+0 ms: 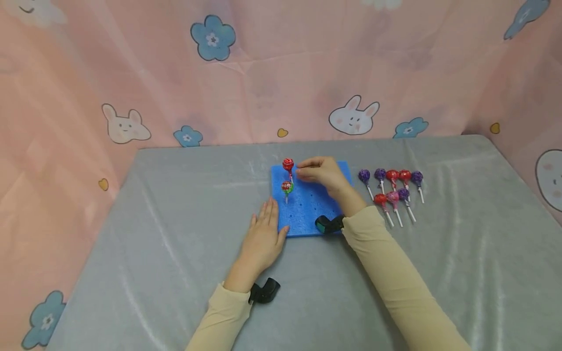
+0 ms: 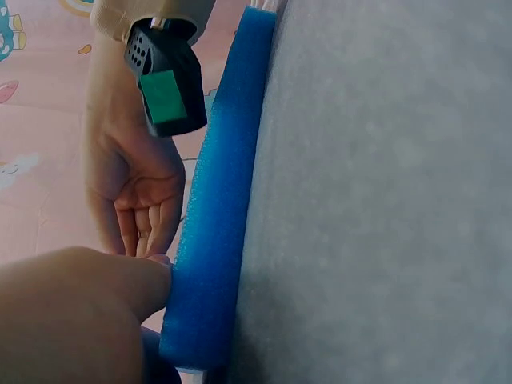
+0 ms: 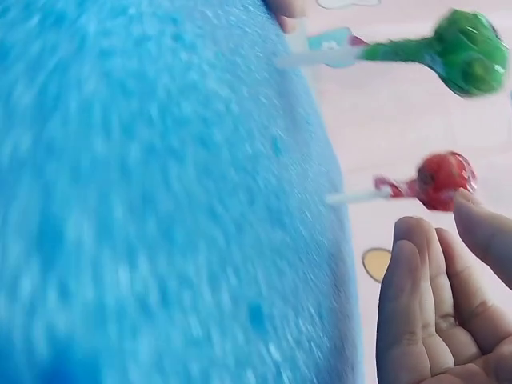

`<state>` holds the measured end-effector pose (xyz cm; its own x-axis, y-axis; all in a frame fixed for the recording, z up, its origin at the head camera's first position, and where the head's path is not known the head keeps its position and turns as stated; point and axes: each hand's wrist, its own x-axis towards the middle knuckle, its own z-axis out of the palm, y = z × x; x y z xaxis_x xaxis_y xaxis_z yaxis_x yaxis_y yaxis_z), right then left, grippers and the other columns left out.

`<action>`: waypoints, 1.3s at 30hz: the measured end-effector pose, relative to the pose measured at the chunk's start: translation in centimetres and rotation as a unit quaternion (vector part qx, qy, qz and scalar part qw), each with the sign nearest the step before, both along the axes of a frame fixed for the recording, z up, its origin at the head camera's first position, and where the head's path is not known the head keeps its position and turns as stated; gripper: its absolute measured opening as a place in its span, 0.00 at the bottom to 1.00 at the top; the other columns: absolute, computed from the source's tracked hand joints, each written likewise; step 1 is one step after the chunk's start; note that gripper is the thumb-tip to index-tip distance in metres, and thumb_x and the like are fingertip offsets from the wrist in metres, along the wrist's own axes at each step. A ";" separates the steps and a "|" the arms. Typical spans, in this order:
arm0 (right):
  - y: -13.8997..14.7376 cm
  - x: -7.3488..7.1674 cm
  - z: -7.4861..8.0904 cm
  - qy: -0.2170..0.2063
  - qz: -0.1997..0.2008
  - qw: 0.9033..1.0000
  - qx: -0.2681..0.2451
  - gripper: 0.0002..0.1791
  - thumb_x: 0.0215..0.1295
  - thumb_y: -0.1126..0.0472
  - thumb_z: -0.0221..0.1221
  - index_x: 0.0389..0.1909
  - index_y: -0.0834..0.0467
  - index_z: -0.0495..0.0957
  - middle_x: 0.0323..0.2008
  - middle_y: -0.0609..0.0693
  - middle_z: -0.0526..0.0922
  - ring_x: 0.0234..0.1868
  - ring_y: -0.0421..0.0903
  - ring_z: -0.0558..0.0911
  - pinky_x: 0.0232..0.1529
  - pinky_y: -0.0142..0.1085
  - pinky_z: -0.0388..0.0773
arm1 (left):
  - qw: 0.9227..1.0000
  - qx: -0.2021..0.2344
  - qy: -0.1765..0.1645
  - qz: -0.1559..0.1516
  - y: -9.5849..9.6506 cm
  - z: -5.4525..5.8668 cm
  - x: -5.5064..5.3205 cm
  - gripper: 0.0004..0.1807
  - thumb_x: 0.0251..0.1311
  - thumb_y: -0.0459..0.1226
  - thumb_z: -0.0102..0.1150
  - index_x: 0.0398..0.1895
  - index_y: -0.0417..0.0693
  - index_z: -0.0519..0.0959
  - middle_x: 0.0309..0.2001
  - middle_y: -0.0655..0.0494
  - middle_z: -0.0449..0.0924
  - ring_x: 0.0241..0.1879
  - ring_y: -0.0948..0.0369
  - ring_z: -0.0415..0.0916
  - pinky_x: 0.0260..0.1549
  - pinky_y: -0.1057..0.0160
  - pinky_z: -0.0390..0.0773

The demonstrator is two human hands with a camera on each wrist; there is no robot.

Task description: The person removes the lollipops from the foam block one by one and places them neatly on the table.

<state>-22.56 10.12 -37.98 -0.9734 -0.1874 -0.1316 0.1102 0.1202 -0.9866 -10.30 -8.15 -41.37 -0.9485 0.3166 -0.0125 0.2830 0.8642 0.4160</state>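
A blue foam board (image 1: 303, 214) dotted with small holes lies on the table. Two lollipops stand upright in its left part: a red one (image 1: 288, 165) near the far edge and a red-and-green one (image 1: 287, 187) closer to me. My left hand (image 1: 262, 239) rests along the board's left edge with its fingers straight, its thumb over the near corner. Just right of the red lollipop is my right hand (image 1: 322, 174). In the right wrist view its fingers (image 3: 436, 296) are extended and hold nothing; the thumb is close to the red candy, and I cannot tell whether they touch.
Right of the board, several loose lollipops (image 1: 392, 196) in purple, red and pink wrappers lie in two rows on the grey tablecloth (image 1: 197, 204). A pink patterned curtain (image 1: 263, 78) hangs behind the table. Each wrist carries a black camera (image 1: 265, 291).
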 end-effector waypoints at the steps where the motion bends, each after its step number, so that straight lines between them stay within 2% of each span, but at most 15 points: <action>1: -0.2 -0.1 -0.1 -0.001 0.000 1.000 -0.002 0.17 0.60 0.71 0.61 0.48 0.77 0.75 0.40 0.60 0.82 0.33 0.39 0.83 0.44 0.37 0.80 | 1.000 0.001 0.001 0.000 0.0 0.0 0.0 0.36 0.73 0.46 0.43 0.73 0.32 0.48 0.74 0.41 0.44 0.73 0.48 0.42 0.67 0.45 0.46; 7: -1.1 -0.3 -0.4 -0.003 0.001 1.000 0.006 0.18 0.58 0.73 0.63 0.48 0.78 0.75 0.43 0.64 0.82 0.32 0.37 0.82 0.42 0.36 0.80 | 1.000 0.001 0.000 -0.002 0.0 0.1 0.0 0.36 0.72 0.46 0.43 0.73 0.32 0.48 0.74 0.41 0.44 0.73 0.48 0.42 0.67 0.45 0.46; 14: -1.4 -0.5 -0.7 0.013 0.008 0.999 0.052 0.16 0.56 0.71 0.65 0.45 0.74 0.78 0.35 0.58 0.85 0.31 0.35 0.81 0.36 0.29 0.78 | 1.000 0.005 0.002 -0.002 -0.1 0.0 -0.1 0.36 0.72 0.46 0.43 0.73 0.32 0.48 0.74 0.41 0.44 0.73 0.48 0.42 0.67 0.44 0.47; 20: -1.9 -0.8 -1.0 0.025 0.024 0.998 0.058 0.14 0.56 0.72 0.65 0.42 0.75 0.79 0.32 0.55 0.85 0.31 0.36 0.81 0.37 0.30 0.78 | 1.000 0.004 -0.001 0.003 -0.3 -0.2 0.0 0.36 0.72 0.47 0.43 0.73 0.33 0.47 0.74 0.42 0.43 0.73 0.49 0.41 0.67 0.45 0.46; 27: -2.1 -0.9 -1.1 0.031 0.012 0.997 0.071 0.11 0.55 0.71 0.66 0.38 0.73 0.80 0.27 0.49 0.83 0.28 0.36 0.79 0.33 0.30 0.77 | 1.000 0.004 -0.006 0.003 -0.3 -0.3 -0.1 0.36 0.73 0.47 0.42 0.73 0.33 0.47 0.74 0.42 0.43 0.73 0.49 0.41 0.68 0.45 0.45; 34: -1.8 -0.7 -1.3 0.023 -0.008 0.999 0.042 0.10 0.56 0.71 0.65 0.38 0.72 0.79 0.27 0.49 0.82 0.28 0.38 0.81 0.36 0.33 0.80 | 1.000 0.006 -0.005 0.003 -0.1 -0.3 0.0 0.36 0.73 0.47 0.42 0.73 0.33 0.48 0.74 0.41 0.43 0.73 0.49 0.41 0.67 0.45 0.46; 39: -1.4 -0.7 -1.1 0.021 -0.020 1.000 0.001 0.10 0.57 0.72 0.64 0.39 0.73 0.78 0.30 0.50 0.83 0.29 0.37 0.82 0.39 0.34 0.81 | 1.000 0.007 -0.003 0.003 0.0 -0.1 0.1 0.36 0.72 0.46 0.43 0.73 0.32 0.48 0.74 0.41 0.44 0.73 0.48 0.42 0.67 0.45 0.47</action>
<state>-23.21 8.72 -39.12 -0.9849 -0.1474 -0.0905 0.0734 0.1176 -0.9903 -10.20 -8.11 -41.50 -0.9504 0.3107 -0.0131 0.2753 0.8601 0.4295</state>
